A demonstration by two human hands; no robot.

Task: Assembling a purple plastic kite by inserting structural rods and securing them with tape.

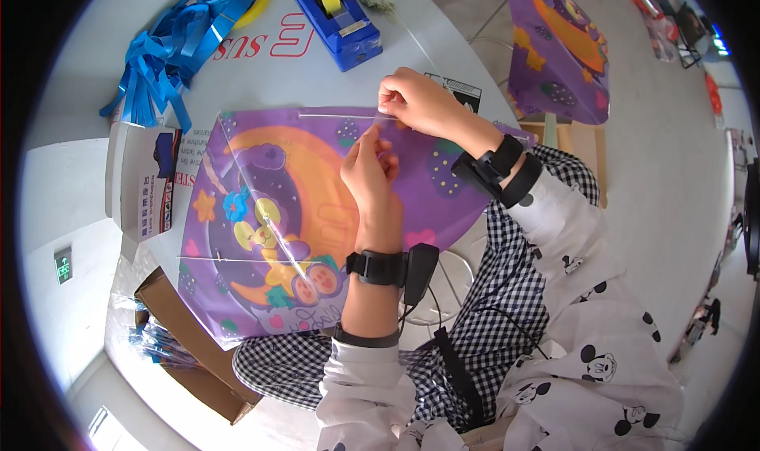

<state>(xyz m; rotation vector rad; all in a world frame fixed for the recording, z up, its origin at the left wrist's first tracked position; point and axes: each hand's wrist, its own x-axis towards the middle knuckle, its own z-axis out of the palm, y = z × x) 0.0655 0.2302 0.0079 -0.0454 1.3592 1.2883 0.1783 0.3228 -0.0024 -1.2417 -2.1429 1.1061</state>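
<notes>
A purple kite sail (443,206) printed with an orange moon and a yellow cartoon bunny lies across the table edge and over my lap. Thin pale rods cross it, and a short white rod (336,116) runs along its far edge. My left hand (370,166) is closed in a pinch above the sail, fingertips pointing away from me. Just beyond it and to the right, my right hand (419,103) also pinches, close to the end of the short rod. A small clear or whitish bit shows between the fingertips; its kind I cannot make out.
A blue tape dispenser (352,43) with yellow tape and a bundle of blue ribbons (170,55) lie on the grey table (419,24). A white carton (146,182) stands left, a brown cardboard box (194,348) below it. Another purple sail (558,63) hangs at the far right.
</notes>
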